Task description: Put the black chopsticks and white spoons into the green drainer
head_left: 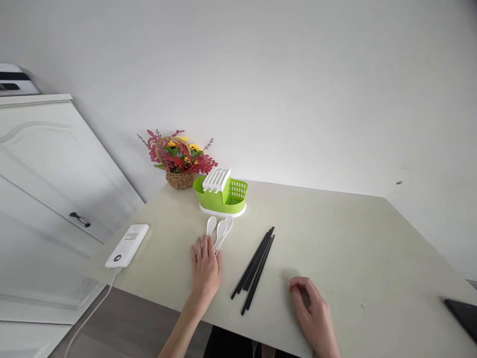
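Observation:
My left hand (206, 271) lies palm down over the handles of several white spoons (221, 229), its fingers stretched out and touching them. The spoon bowls point away from me, and the handle ends are partly hidden under the fingers. To the right lies a loose bunch of black chopsticks (257, 266), slanting away from me. My right hand (311, 308) rests on the table right of the chopsticks, its fingers curled in and the thumb near the index finger, nothing visible in it. Beyond the spoons stands a green cutlery holder (219, 201) with a slotted white top.
A wicker basket (181, 180) of red and yellow flowers stands against the wall at the back left. On the left edge of the table (328, 233) lies a white power bank (127, 245) with a cable running down. A dark flat object (462, 315) sits at the far right.

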### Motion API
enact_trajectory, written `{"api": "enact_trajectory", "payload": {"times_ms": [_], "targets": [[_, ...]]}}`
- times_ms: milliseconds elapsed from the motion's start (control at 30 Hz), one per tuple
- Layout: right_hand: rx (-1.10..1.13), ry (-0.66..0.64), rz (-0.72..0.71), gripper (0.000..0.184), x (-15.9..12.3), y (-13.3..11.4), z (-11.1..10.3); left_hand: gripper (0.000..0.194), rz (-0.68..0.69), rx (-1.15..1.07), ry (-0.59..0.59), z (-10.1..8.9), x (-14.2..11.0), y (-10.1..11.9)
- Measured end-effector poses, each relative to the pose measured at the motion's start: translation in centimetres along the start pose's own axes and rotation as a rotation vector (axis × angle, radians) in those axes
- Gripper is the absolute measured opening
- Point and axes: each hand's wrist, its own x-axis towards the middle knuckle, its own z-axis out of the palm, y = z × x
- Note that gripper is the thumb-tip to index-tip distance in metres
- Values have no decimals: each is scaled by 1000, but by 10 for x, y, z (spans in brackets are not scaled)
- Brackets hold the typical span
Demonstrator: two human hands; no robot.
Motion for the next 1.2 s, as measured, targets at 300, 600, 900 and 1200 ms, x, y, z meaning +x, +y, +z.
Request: {"api": "enact_trajectory", "payload": {"times_ms": [300, 600, 900, 1200], "targets": [[17, 46, 6, 28, -1, -4, 2, 51, 93, -20, -31, -17, -2, -30], [-29, -9, -11, 27, 1, 6, 0, 41, 111, -29, -28, -33, 3, -44], [-5, -9, 12, 27, -1, 1, -2, 39, 114, 51, -119, -45, 6, -39], [16, -6, 23, 25, -1, -3, -1, 38, 138, -61, -136, -38, -2, -36]]}}
